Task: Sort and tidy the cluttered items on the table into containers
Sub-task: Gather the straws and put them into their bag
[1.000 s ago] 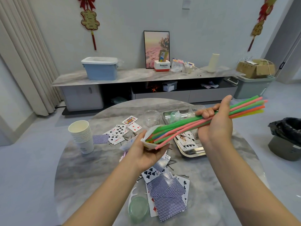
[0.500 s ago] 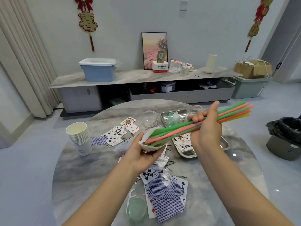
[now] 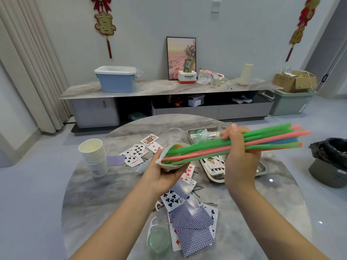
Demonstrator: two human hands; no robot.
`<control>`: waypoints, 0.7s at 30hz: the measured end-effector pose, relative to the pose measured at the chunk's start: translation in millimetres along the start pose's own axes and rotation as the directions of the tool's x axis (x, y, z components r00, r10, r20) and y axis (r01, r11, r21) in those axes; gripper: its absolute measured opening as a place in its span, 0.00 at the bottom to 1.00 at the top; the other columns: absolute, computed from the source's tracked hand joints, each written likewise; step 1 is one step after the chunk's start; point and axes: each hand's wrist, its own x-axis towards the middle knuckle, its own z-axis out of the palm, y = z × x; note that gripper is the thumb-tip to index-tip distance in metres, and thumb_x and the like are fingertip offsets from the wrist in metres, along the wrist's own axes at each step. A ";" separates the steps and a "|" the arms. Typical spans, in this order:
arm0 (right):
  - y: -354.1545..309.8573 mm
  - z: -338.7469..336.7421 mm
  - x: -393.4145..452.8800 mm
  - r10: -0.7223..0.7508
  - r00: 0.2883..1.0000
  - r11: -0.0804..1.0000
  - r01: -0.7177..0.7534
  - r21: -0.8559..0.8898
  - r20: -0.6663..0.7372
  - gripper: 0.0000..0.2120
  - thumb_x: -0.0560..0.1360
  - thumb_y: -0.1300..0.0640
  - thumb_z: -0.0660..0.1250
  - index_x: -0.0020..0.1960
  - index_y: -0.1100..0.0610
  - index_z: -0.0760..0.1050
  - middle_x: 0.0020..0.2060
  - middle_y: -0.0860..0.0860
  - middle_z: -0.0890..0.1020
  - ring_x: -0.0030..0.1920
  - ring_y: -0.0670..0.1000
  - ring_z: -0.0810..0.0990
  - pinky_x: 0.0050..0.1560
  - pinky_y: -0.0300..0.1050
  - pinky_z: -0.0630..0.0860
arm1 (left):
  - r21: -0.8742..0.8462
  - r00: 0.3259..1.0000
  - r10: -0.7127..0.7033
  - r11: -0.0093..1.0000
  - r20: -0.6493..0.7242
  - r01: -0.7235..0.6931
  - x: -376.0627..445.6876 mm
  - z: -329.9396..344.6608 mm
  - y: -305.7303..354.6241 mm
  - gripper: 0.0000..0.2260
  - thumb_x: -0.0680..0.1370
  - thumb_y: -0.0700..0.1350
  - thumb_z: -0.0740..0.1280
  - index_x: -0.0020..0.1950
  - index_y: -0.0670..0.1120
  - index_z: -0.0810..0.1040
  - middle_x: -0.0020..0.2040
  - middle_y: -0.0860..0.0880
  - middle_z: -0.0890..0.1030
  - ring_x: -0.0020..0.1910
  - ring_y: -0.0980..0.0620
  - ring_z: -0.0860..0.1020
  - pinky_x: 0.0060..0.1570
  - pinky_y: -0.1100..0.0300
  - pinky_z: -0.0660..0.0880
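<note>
Grey marble covers the round table (image 3: 90, 196), which sits in front of a long low sideboard (image 3: 159, 87) and a pale wall. Above it, the left hand (image 3: 163, 177) cradles a white paper cup (image 3: 170, 164) tipped on its side, fingers curled under it and the thumb against its rim. The right hand (image 3: 238, 160) wraps round a bundle of drinking straws (image 3: 262, 139), green, pink, blue and orange, with the fingers folded over the top of the bundle. The straws' near ends sit inside the cup's mouth, while most of their length sticks out well past the right hand.

Playing cards (image 3: 189, 216) lie scattered face up and face down across the table, with more in the steel tray (image 3: 261, 169) on the right. A stack of paper cups (image 3: 93, 156) stands at the left, a clear glass (image 3: 174, 135) near the tray, and a green-tinted lid (image 3: 159, 241) at the near edge.

The likely trouble is balance. The straws are far longer than the cup is deep, so once stood upright and released they could topple the light cup or fan out and spill. The squeezed rim may also buckle, letting a few ends slip free.
</note>
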 end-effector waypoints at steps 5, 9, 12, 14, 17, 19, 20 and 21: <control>-6.7 -10.2 9.3 -0.008 1.000 0.990 0.004 -0.139 -0.030 0.14 0.76 0.52 0.64 0.32 0.52 0.75 0.27 0.42 0.78 0.29 0.42 0.75 0.33 0.48 0.75 | 0.011 0.999 -0.016 1.000 -0.039 0.016 0.7 0.2 5.2 0.22 0.79 0.54 0.62 0.62 0.36 0.74 0.60 0.33 0.75 0.56 0.36 0.76 0.39 0.35 0.75; -8.0 -5.1 -3.5 -0.119 0.971 0.979 0.150 -0.139 0.210 0.10 0.72 0.48 0.65 0.33 0.48 0.74 0.29 0.41 0.77 0.28 0.41 0.75 0.31 0.34 0.72 | 0.064 1.000 0.010 0.998 -0.009 -0.010 -0.3 -0.2 9.1 0.19 0.79 0.51 0.64 0.59 0.36 0.76 0.55 0.33 0.78 0.49 0.37 0.78 0.41 0.39 0.78; -6.2 -5.0 -3.5 -0.216 0.914 0.925 0.304 -0.227 0.343 0.11 0.74 0.53 0.66 0.34 0.45 0.72 0.31 0.38 0.75 0.34 0.40 0.75 0.40 0.31 0.70 | 0.064 0.999 0.028 0.998 -0.029 -0.026 1.0 -1.1 9.6 0.21 0.79 0.52 0.62 0.60 0.36 0.75 0.59 0.33 0.76 0.51 0.36 0.77 0.40 0.39 0.78; -4.6 -7.2 -2.9 -0.138 0.929 0.961 0.210 -0.182 0.343 0.12 0.74 0.57 0.68 0.34 0.47 0.74 0.28 0.40 0.75 0.30 0.41 0.75 0.35 0.32 0.71 | 0.059 0.999 0.037 0.998 -0.033 -0.035 0.9 -0.9 9.7 0.21 0.79 0.53 0.62 0.58 0.35 0.75 0.58 0.32 0.76 0.52 0.36 0.77 0.40 0.38 0.77; 2.4 -7.3 -6.1 -0.144 0.904 0.921 0.271 -0.279 0.402 0.08 0.74 0.60 0.67 0.36 0.55 0.75 0.31 0.40 0.76 0.36 0.36 0.76 0.41 0.24 0.69 | 0.069 0.998 0.034 0.997 -0.043 -0.031 1.6 -1.5 9.4 0.21 0.79 0.54 0.62 0.57 0.35 0.75 0.58 0.32 0.76 0.53 0.35 0.77 0.40 0.38 0.77; 3.7 -7.1 -8.0 -0.176 0.877 0.854 0.362 -0.373 0.447 0.09 0.74 0.57 0.67 0.35 0.53 0.74 0.35 0.42 0.74 0.41 0.35 0.74 0.46 0.23 0.65 | 0.090 0.999 0.025 0.996 -0.047 -0.021 2.6 -2.6 10.2 0.22 0.79 0.54 0.61 0.58 0.35 0.76 0.60 0.32 0.75 0.55 0.36 0.76 0.40 0.37 0.77; 4.2 -6.7 -7.7 -0.179 0.868 0.846 0.376 -0.378 0.463 0.09 0.74 0.56 0.66 0.35 0.51 0.73 0.36 0.44 0.74 0.42 0.35 0.74 0.47 0.24 0.65 | 0.090 0.999 0.024 0.996 -0.043 -0.020 3.1 -2.4 11.0 0.23 0.79 0.55 0.61 0.59 0.35 0.75 0.61 0.32 0.75 0.56 0.37 0.76 0.41 0.37 0.77; 4.7 -6.9 -7.2 -0.192 0.872 0.846 0.379 -0.374 0.450 0.09 0.73 0.56 0.67 0.35 0.51 0.74 0.37 0.44 0.73 0.43 0.35 0.74 0.47 0.24 0.65 | 0.079 0.999 0.021 0.997 -0.038 -0.018 2.7 -2.6 12.1 0.23 0.79 0.55 0.61 0.60 0.35 0.74 0.61 0.32 0.75 0.57 0.36 0.76 0.42 0.37 0.77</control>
